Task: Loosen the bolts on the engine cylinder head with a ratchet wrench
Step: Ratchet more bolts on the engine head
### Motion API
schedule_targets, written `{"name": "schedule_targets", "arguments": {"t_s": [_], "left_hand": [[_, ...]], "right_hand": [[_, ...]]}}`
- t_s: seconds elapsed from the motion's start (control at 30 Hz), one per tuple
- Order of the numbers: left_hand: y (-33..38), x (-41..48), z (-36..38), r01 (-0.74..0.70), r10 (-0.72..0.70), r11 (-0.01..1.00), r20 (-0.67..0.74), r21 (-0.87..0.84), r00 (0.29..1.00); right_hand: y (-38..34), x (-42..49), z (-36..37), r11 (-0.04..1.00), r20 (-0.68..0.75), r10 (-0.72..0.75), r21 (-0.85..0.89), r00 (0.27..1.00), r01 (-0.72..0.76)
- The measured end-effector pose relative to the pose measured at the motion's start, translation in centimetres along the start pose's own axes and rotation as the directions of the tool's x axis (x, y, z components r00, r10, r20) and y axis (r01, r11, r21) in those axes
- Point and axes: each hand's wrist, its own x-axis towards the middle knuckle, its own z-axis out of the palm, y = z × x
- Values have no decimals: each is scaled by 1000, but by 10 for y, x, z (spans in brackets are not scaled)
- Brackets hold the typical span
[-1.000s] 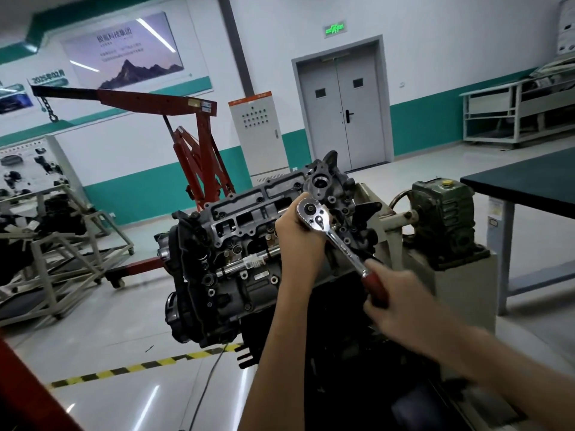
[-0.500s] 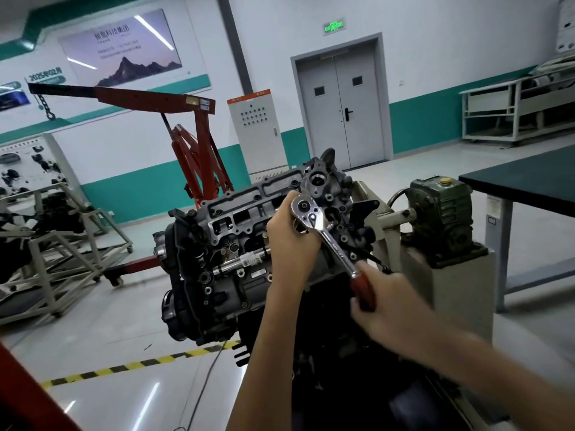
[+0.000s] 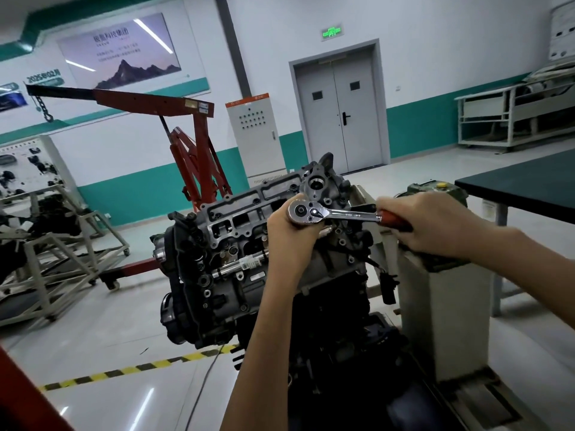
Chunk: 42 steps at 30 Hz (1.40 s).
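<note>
- Engine (image 3: 224, 275): centre of frame, with its grey cylinder head (image 3: 245, 209) on top, tilted toward the camera.
- Wrench (image 3: 342, 214): lies nearly level across the right end of the cylinder head, chrome head to the left, red grip to the right. What its head sits on is hidden.
- Left hand (image 3: 292, 237): cups the wrench head from below, fingers curled round it.
- Right hand (image 3: 426, 222): clenched on the red grip.
- Red hoist (image 3: 193, 144): upper left, behind the engine.
- Dark tabletop (image 3: 529, 185): right edge of frame.

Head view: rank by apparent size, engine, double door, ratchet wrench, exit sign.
1. engine
2. double door, far from the camera, so it looks smaller than it really is
3. ratchet wrench, near the camera
4. exit sign
</note>
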Motion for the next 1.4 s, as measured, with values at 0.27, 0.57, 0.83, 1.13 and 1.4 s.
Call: {"name": "schedule_targets", "arguments": {"t_s": [0.27,0.57,0.83,1.13,1.4], "left_hand": [[-4,-5,8,-97,100,993,-47,68,994],[-4,-2,4,-18,16,1000,-63,-25,998],[0,3,-7,-16,14,1000,69,22,997],[-8,-12,10,-119,122,992,-125,35,985],[-3,-3,11,-12,4,998,-133,-62,991]], "right_hand": [[-60,-41,48,881,57,273,385,960,-273],[-124,-45,74,693,75,396,630,915,-351],[-3,2,1,999,22,53,-16,998,-52],[-105,-47,62,760,39,371,561,928,-328],[-88,-43,55,797,110,300,516,947,-313]]}}
